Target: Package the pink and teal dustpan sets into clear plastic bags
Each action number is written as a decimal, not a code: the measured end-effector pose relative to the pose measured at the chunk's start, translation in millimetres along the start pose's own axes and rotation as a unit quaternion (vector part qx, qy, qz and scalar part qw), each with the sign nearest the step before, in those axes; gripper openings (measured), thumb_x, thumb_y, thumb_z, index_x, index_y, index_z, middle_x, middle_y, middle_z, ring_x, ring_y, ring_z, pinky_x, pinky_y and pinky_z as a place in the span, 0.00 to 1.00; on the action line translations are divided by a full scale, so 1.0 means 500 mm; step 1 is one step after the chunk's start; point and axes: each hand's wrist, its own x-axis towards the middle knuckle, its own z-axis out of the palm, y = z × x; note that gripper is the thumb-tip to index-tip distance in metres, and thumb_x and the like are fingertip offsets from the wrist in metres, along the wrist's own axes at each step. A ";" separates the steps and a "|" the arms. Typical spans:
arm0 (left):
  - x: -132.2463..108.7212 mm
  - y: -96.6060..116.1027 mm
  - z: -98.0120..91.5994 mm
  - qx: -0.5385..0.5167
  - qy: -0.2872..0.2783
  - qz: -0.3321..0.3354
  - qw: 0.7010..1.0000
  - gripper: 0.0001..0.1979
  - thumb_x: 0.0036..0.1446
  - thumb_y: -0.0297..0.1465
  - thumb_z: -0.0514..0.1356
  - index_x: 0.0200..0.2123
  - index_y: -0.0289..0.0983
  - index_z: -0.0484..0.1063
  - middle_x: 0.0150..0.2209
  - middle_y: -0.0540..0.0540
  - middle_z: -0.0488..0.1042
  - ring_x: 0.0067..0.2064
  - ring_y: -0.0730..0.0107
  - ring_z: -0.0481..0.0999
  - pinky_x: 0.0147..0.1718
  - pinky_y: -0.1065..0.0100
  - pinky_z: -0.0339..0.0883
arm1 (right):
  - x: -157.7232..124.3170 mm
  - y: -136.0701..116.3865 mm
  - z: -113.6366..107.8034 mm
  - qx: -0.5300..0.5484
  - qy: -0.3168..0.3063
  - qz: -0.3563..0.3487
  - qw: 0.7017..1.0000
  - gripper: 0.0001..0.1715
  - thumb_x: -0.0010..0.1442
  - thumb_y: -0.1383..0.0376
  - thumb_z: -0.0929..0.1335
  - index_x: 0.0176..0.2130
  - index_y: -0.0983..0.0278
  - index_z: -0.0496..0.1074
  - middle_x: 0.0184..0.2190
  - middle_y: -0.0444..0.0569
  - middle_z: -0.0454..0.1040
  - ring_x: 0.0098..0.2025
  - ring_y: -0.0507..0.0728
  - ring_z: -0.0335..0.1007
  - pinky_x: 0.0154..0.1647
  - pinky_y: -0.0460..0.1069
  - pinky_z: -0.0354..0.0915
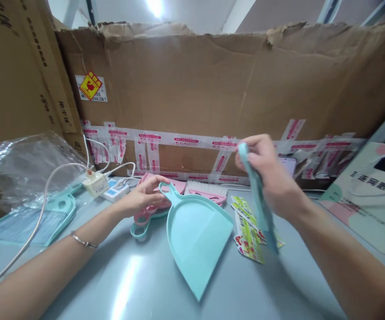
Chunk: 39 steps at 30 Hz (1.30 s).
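Note:
A mint-green plastic dustpan [195,233] lies flat on the grey table, its handle pointing toward the back. My left hand [144,195] grips that handle with curled fingers. My right hand [267,175] is raised to the right of the dustpan and pinches the top of a mint-green hand brush [259,202], which hangs down edge-on with its bristles near the table. Pink dustpans and a pink brush [207,190] lie just behind the green dustpan.
Printed colourful label cards [247,231] lie right of the dustpan. A bagged mint dustpan set [29,222] sits at the left under clear plastic. A power strip [114,189] with white cables is at the back left. Cardboard walls [212,89] enclose the table.

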 end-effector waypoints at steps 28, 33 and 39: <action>0.112 -0.030 0.012 -0.255 0.161 0.065 0.951 0.17 0.49 0.26 0.61 0.45 0.33 0.70 0.35 0.45 0.76 0.31 0.71 0.75 0.34 0.71 0.67 | 0.046 0.056 0.288 0.205 -0.002 0.213 0.955 0.14 0.49 0.60 0.68 0.35 0.61 0.62 0.36 0.45 0.63 0.39 0.53 0.65 0.45 0.52 0.63; 0.104 -0.024 0.035 -0.250 0.152 0.075 0.953 0.16 0.48 0.27 0.63 0.42 0.34 0.71 0.28 0.49 0.75 0.25 0.77 0.72 0.29 0.75 0.66 | 0.048 0.061 0.272 0.187 -0.023 0.193 0.963 0.14 0.53 0.62 0.65 0.38 0.58 0.54 0.32 0.41 0.64 0.33 0.52 0.67 0.37 0.51 0.64; 0.103 -0.023 0.051 -0.220 0.185 0.070 0.955 0.16 0.46 0.27 0.64 0.41 0.34 0.72 0.31 0.48 0.76 0.28 0.76 0.73 0.32 0.74 0.66 | 0.048 0.081 0.269 0.192 -0.120 0.267 0.937 0.19 0.55 0.58 0.64 0.43 0.59 0.53 0.22 0.37 0.66 0.22 0.50 0.61 0.25 0.47 0.60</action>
